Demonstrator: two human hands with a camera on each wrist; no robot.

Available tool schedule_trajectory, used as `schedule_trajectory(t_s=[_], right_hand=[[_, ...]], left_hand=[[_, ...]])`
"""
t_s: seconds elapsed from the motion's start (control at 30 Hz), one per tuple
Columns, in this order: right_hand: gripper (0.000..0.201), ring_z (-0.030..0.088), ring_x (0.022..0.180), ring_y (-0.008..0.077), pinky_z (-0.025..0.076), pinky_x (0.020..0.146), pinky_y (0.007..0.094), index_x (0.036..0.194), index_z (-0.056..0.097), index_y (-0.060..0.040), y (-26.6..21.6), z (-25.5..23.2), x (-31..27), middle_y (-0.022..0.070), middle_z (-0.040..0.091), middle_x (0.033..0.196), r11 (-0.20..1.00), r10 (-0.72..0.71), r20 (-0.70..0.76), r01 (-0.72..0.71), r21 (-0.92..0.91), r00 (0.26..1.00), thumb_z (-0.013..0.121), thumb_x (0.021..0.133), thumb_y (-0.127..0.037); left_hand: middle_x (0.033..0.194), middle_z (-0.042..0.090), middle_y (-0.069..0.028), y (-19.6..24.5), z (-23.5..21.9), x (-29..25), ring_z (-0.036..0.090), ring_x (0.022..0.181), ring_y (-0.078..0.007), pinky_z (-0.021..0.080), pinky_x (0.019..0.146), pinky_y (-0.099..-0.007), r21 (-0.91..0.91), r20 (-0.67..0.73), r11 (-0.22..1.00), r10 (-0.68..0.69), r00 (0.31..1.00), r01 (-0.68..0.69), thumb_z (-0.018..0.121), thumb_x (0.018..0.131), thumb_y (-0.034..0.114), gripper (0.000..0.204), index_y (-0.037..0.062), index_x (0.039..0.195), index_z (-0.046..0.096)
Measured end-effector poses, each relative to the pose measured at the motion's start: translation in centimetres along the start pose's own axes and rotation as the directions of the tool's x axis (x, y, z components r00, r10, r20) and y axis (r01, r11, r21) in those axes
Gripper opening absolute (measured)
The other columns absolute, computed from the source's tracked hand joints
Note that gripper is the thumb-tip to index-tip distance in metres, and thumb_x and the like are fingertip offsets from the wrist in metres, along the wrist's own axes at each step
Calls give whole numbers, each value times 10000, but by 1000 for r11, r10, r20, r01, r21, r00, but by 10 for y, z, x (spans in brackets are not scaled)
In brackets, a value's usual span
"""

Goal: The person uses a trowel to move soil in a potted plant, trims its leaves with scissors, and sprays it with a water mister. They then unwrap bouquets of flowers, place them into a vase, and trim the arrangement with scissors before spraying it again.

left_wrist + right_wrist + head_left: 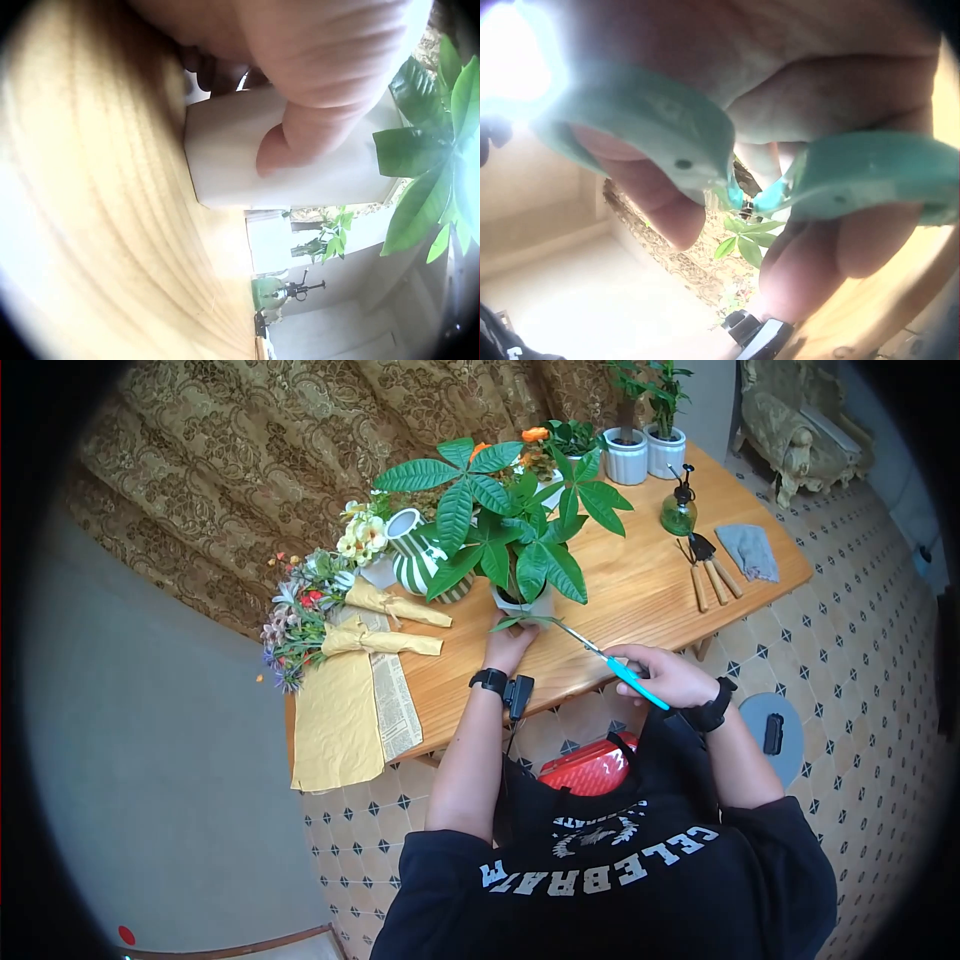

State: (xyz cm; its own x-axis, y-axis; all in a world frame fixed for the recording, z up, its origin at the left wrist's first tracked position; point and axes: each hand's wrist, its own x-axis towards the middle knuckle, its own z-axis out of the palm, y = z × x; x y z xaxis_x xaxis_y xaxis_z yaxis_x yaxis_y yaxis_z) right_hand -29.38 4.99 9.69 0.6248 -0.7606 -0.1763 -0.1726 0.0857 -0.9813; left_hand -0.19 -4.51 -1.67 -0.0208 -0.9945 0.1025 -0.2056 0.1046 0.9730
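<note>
A leafy potted plant (pixel 490 555) stands near the table's front edge in a white pot (pixel 232 161). My left hand (pixel 510 647) grips the pot low down. Its thumb (pixel 296 146) lies across one face, and the other fingers go round the far side, partly hidden. In my right hand (pixel 672 675) is a pair of scissors (pixel 628 676) with turquoise handles. Fingers pass through both handle loops (pixel 682 139), which are spread apart in the right wrist view. The thin blades point at a low leaf (pixel 525 620) by the pot's front.
Left on the table lie wrapped flower bouquets (pixel 385 637), yellow paper (pixel 335 725) and a green-striped vase (pixel 415 555). To the right are a spray bottle (pixel 679 515), small wooden-handled tools (pixel 715 580) and a grey cloth (pixel 748 550). Two white-potted plants (pixel 627 458) stand behind.
</note>
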Motion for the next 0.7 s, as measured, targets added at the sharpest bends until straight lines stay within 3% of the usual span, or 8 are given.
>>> schedule_trajectory(t_s=[0.2,0.3,0.4,0.7], right_hand=[[497,552,649,56,471,560,223,1309,464,-67,11,-1,6,-7,588,796,998,-5,8,5,-67,1000,667,882,-222],[484,523,690,49,465,633,209,1329,439,-47,3,1,7,-30,525,824,999,52,-1,-52,-2,999,626,885,-84],[496,537,643,62,469,568,229,1301,468,-65,17,-1,12,-15,568,788,999,-36,-20,35,-32,999,671,882,-232],[521,492,761,59,445,687,219,1310,458,-49,18,0,16,-15,525,886,993,-118,-90,116,-28,989,676,879,-245]], left_hand=[[1214,560,-135,6,3,-1,515,1139,-242,396,989,-351,-85,13,996,-6,1000,7,768,750,142,603,-19,1231,441],[1207,566,-136,11,4,-3,518,1134,-239,398,985,-349,-70,-16,997,22,1000,-23,767,753,143,596,-20,1228,447],[1205,569,-133,-1,1,1,518,1131,-233,399,981,-349,-78,5,997,10,1000,-9,763,760,141,583,-19,1227,452],[1214,565,-130,6,2,-1,519,1131,-227,396,984,-343,-77,17,997,12,1000,-11,751,770,118,573,-20,1234,446]])
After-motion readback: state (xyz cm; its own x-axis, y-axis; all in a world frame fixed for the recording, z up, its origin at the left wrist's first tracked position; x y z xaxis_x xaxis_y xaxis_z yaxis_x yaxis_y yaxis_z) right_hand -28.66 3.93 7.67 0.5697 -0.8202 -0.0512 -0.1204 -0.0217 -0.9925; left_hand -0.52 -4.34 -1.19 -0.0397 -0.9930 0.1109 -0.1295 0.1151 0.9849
